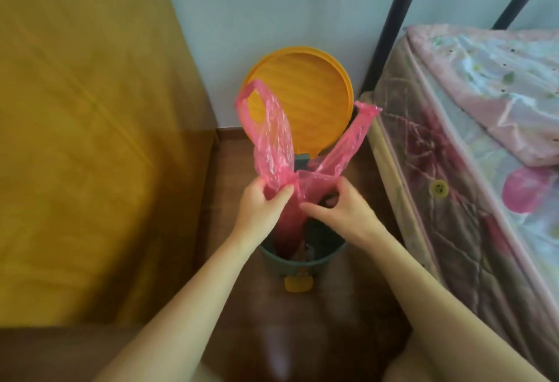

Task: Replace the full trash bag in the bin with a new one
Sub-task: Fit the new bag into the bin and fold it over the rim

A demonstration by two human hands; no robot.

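— What do we hold here, and which way does it point?

— We hold a thin translucent pink plastic bag with two handle loops [284,169]. Its long axis runs almost vertical: the closed bottom end hangs down into the round grey-green plastic pedal bin [290,263], and the two handles stand up and spread apart like a V, one leaning to the left and the other to the right, in front of the round orange lid [308,91], which is tilted open against the pale wall [272,3].

— Where is the bag compared with our fingers?

— The mouth of the bag is between both hands, just above the bin. Our left hand [266,203] is closed on the left side of the mouth: the plastic passes between the thumb and the other fingers, right under the left handle. Our right hand [344,203] pinches the right side of the mouth with the thumb and the fingers curled; its fingertips touch the plastic under the right handle. The two hands are near each other but apart.

— And what is around the bin?

— The bin stands on a brown wooden floor [332,321]. A small yellow pedal [298,284] is at its front. At the left is a yellow-covered piece of furniture [75,124], at the right a mattress with pink flowered cover [469,154] beside dark metal bed posts [390,27]. What lies inside the bin we cannot tell clearly.
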